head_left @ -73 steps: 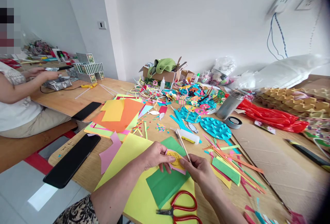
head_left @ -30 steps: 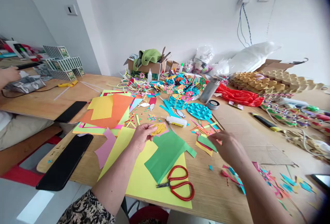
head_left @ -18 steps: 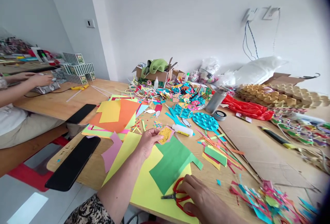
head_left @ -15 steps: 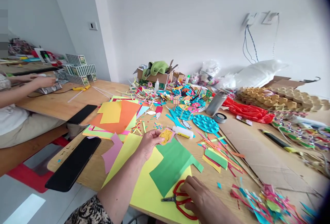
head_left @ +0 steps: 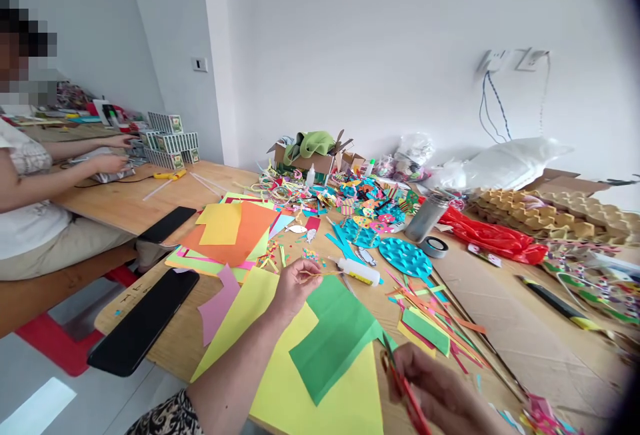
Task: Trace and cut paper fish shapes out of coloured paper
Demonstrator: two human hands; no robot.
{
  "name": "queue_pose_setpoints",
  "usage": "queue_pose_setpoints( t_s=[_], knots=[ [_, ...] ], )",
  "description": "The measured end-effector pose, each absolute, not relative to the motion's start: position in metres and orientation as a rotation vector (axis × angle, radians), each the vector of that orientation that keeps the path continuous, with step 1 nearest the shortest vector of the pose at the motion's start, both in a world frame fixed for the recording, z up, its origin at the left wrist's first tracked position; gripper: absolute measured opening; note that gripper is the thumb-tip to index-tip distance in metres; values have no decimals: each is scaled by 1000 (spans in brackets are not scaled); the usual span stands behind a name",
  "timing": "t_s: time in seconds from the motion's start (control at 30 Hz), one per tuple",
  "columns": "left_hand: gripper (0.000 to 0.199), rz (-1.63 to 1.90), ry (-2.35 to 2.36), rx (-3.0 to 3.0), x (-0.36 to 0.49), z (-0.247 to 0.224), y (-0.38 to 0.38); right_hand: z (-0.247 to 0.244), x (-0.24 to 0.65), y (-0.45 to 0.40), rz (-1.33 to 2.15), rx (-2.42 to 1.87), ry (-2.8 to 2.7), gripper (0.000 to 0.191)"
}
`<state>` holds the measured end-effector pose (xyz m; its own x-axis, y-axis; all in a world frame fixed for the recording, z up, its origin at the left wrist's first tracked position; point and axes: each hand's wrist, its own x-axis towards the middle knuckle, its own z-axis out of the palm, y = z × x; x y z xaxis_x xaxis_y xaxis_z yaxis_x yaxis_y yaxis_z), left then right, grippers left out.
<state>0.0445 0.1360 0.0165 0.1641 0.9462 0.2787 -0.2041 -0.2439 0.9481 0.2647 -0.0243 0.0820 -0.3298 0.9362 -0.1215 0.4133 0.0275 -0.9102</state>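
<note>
My left hand [head_left: 296,288] pinches a small paper piece [head_left: 325,275], seen nearly edge-on, above the top of a green sheet [head_left: 337,335]. My right hand [head_left: 435,381] is wrapped round red-handled scissors [head_left: 407,395], whose blades point up and away, off the right edge of the green sheet. That sheet lies on larger yellow paper [head_left: 350,401]. A white glue bottle [head_left: 359,271] lies on its side just beyond my left hand. Pink paper [head_left: 220,301] is left of the yellow.
Orange paper [head_left: 255,225], a black phone [head_left: 145,321], blue scalloped board [head_left: 405,257], a metal flask [head_left: 426,217], tape [head_left: 434,247], paper strips and a black-and-yellow cutter [head_left: 555,301] lie around. At far left, a person's hands [head_left: 113,161] are near stacked boxes [head_left: 170,145].
My right hand has lifted the scissors off the yellow paper and moved right, turning their blades upward. The paper piece in my left hand has tilted edge-on. The view has shifted slightly left.
</note>
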Motion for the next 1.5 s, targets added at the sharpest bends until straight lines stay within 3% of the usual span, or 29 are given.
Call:
queue_pose_setpoints(
  t_s=[0.07, 0.23, 0.5, 0.77, 0.9, 1.0, 1.17, 1.5],
  knots=[
    [2, 1553, 844, 1618, 44, 18, 133, 86, 273, -8, 1165, -1285, -1607, 38],
    [16, 1865, 944, 2127, 46, 21, 118, 81, 261, 48, 933, -1292, -1208, 34],
    [31, 1830, 837, 2384, 55, 17, 106, 45, 222, 70, 1093, -1238, -1076, 42],
    [36, 1639, 812, 2492, 59, 12, 106, 42, 224, 69, 1173, -1211, -974, 44],
    [21, 1576, 915, 2252, 62, 11, 110, 41, 222, 68, 1105, -1244, -971, 42],
    [5, 1381, 959, 1686, 62, 11, 119, 36, 223, 70, 1035, -1277, -942, 41],
    [23, 1113, 768, 957, 63, 15, 124, 19, 216, 70, 1073, -1219, -985, 46],
    [34, 893, 701, 851, 68, 24, 111, 13, 206, 66, 1065, -1205, -983, 43]
  ],
)
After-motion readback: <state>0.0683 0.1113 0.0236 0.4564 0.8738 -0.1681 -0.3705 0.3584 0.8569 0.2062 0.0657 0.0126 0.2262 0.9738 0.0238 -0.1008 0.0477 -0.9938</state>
